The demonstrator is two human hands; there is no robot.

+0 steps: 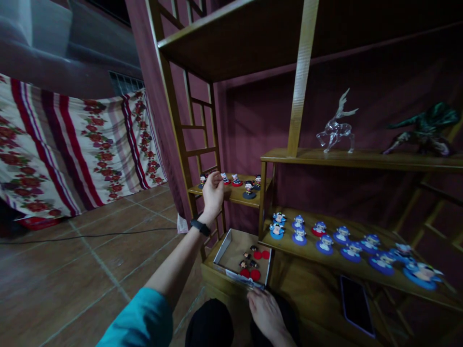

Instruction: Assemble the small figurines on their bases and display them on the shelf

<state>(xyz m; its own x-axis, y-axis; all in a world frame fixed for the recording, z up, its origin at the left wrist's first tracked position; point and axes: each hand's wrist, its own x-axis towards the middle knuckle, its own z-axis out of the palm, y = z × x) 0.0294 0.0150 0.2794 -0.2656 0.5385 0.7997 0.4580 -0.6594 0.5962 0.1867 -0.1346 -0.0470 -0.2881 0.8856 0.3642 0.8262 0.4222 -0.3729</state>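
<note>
My left hand (213, 193), a dark band on its wrist, reaches to the small shelf (235, 195) at the left of the cabinet. Its fingers are curled in a pinch at a small white figurine (224, 179) on a red base, partly hidden by the fingertips. Beside it stand another white figurine (236, 180) on red and dark-haired figurines (249, 190) on dark bases. My right hand (265, 311) lies with fingers stretched out at the near edge of an open cardboard box (224, 253). Inside the box are several small dark figurine pieces (243, 264) and red discs (255, 275).
Several blue and white figurines (325, 245) stand on the lower right shelf. A phone (357, 304) lies below them. A clear deer ornament (336, 130) and a dark green figure (427, 127) occupy the upper shelf. A wooden post (303, 77) rises between compartments.
</note>
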